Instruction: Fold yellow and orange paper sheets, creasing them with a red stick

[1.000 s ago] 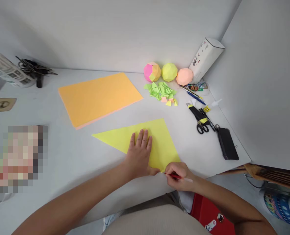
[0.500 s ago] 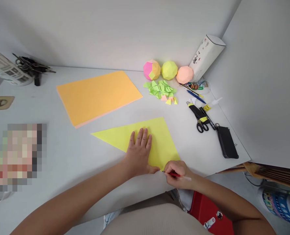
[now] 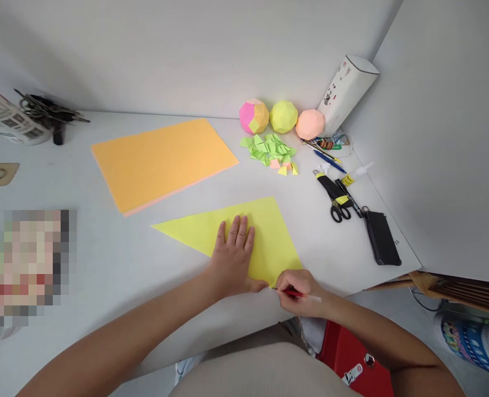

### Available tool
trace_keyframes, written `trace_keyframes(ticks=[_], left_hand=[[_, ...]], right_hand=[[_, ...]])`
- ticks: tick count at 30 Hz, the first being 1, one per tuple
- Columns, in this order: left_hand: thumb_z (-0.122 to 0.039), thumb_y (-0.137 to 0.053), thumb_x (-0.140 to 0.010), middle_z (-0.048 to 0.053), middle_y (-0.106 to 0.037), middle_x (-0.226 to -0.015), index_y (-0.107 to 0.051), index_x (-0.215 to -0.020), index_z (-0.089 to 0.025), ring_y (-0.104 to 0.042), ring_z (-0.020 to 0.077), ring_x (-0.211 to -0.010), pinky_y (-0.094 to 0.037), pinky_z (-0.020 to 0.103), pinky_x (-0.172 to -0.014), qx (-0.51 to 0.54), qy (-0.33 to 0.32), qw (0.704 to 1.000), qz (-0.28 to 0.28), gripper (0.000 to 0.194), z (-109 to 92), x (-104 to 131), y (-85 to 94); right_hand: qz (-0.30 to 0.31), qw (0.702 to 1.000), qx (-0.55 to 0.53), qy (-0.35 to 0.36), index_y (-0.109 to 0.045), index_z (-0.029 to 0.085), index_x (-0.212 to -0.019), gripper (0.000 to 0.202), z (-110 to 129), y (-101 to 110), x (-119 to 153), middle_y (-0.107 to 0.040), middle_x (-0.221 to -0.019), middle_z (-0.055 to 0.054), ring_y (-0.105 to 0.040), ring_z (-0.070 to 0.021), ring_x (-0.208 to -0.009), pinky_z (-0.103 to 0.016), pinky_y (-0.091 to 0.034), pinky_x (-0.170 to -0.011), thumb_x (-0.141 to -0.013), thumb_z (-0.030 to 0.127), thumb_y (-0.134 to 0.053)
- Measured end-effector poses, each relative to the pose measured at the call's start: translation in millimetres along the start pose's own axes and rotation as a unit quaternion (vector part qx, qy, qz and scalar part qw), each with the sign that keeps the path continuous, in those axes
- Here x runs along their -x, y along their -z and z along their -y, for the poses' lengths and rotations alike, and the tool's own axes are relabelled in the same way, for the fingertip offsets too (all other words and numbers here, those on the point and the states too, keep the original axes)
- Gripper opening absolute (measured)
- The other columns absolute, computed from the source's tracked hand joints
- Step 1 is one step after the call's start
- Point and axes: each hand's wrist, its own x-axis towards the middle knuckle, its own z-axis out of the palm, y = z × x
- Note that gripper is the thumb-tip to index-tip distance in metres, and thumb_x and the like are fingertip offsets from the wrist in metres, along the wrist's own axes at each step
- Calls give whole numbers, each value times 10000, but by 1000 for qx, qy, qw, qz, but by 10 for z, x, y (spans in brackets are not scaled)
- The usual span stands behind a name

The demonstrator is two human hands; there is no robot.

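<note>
A yellow sheet of paper (image 3: pixel 264 220), triangular as it shows, lies on the white table in front of me. My left hand (image 3: pixel 232 259) rests flat on it with the fingers spread and the thumb by its near edge. Closed around a slim red pen with a whitish, clear end (image 3: pixel 296 294) is my right hand (image 3: pixel 297 286). The pen's tip meets the paper's near corner, close to my left thumb. Part of the sheet is hidden under both hands.
Beyond the yellow sheet lie orange paper (image 3: pixel 165 162), small green paper pieces (image 3: pixel 269 148) and three faceted paper balls (image 3: pixel 283 117). On the right are scissors (image 3: pixel 340 212), a utility knife (image 3: pixel 331 187), a glue bottle (image 3: pixel 354 175) and a black pouch (image 3: pixel 382 238).
The view has shifted very slightly. Both hands, the pen and the yellow sheet keep the same places relative to each other.
</note>
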Motion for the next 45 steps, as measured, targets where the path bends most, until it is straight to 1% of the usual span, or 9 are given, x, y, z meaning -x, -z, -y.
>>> trace_keyframes(ticks=[10, 15, 20, 27, 30, 32, 34, 39, 45], left_hand=[[-891, -431, -572, 252, -65, -1543, -245, -1457, 0, 8, 415, -1431, 76, 592, -1115, 1, -2, 1000, -11, 1269, -5, 0, -17], [-937, -361, -550, 253, -135, -1536, -304, -1442, -13, -59, 419, -1429, 35, 578, -1122, -4, -19, 998, -58, 1285, 38, -3, -87], [-903, -292, -647, 224, -216, -1528, -375, -1422, -62, -138, 383, -1428, -21, 540, -1132, -22, -44, 990, -129, 1147, 231, -87, -205], [-722, -349, -829, 199, -293, -1511, -387, -1419, -79, -204, 370, -1413, -94, 516, -1139, -66, -75, 966, -240, 873, 438, -175, -299], [-658, -362, -868, 170, -290, -1520, -380, -1427, -107, -212, 353, -1414, -123, 506, -1142, -61, -76, 962, -253, 785, 447, -177, -312], [-618, -372, -887, 159, -296, -1519, -402, -1417, -118, -221, 345, -1413, -131, 501, -1143, -59, -75, 961, -259, 729, 451, -182, -322], [-584, -380, -901, 155, -304, -1516, -430, -1400, -122, -228, 338, -1412, -131, 495, -1143, -60, -71, 960, -264, 682, 458, -195, -339], [-568, -389, -902, 141, -336, -1504, -473, -1373, -140, -238, 330, -1411, -150, 497, -1136, -65, -72, 957, -273, 642, 484, -242, -385], [-566, -412, -890, 141, -341, -1502, -496, -1353, -142, -258, 331, -1403, -165, 492, -1125, -91, -82, 946, -302, 634, 515, -274, -384]], right_hand=[[-5, 994, -93, -63, -501, 193, -717, 98, -35, 25, 6, -589, -653, 14, -532, -85, -537, -194, -379, -490, -765, 145, -571], [-25, 935, -299, -188, -483, 188, -786, 173, -77, 79, -35, -531, -620, 52, -441, -46, -417, -174, -343, -408, -867, 306, -581], [25, 911, -342, -228, -520, 172, -853, 335, -139, 133, -169, -504, -531, 74, -397, -47, -397, -164, -290, -374, -848, 495, -609], [50, 955, -244, -163, -547, 148, -989, 375, -238, 179, -396, -635, -778, -35, -542, -68, -469, -170, -346, -379, -974, 478, -370], [65, 997, 25, -44, -566, 159, -1027, 280, -303, 348, -551, -626, -726, -19, -566, -90, -549, -196, -430, -501, -992, 321, -340], [58, 976, 210, 1, -607, 171, -1007, 193, -384, 521, -694, -611, -708, -19, -567, -123, -633, -237, -453, -610, -935, 226, -437], [39, 953, 301, -22, -620, 171, -1049, 244, -498, 695, -851, -612, -767, -48, -567, -158, -732, -263, -443, -665, -875, 111, -460], [51, 918, 387, -70, -644, 185, -982, 335, -765, 946, -1162, -598, -903, -69, -541, -195, -886, -241, -401, -674, -751, -6, -494], [87, 904, 407, -101, -670, 223, -939, 301, -740, 1097, -1438, -601, -870, -26, -559, -162, -760, -223, -357, -599, -730, 38, -558]])
